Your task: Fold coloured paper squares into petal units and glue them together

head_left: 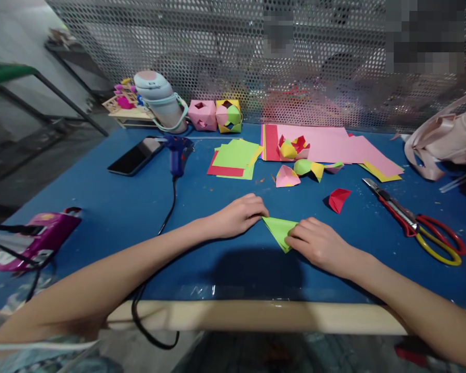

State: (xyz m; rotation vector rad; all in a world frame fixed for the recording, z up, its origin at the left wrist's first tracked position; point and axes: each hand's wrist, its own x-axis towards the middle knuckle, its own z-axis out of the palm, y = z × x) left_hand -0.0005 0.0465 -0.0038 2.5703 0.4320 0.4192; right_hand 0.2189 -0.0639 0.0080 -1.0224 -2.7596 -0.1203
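Note:
A light green sheet of paper (278, 231), folded to a triangle, lies on the blue table between my hands. My left hand (245, 213) pinches its left corner with fingers curled together. The right side of the paper is under the curled fingers of my right hand (314, 241), which hide that edge. Beyond the hands rest a folded red paper piece (338, 200), a pink one (287, 176) and a joined green-and-yellow strip (314, 168). Behind them sits a red, yellow and pink paper shape (294, 148).
Scissors (437, 235) and a box cutter (388, 199) lie at right, near a pale bag (450, 137). Green and red squares (236, 158) and pink sheets (330, 142) lie farther back. At left are a glue gun (177, 154), phone (135, 156), bottle (161, 101) and purple power strip (42, 238).

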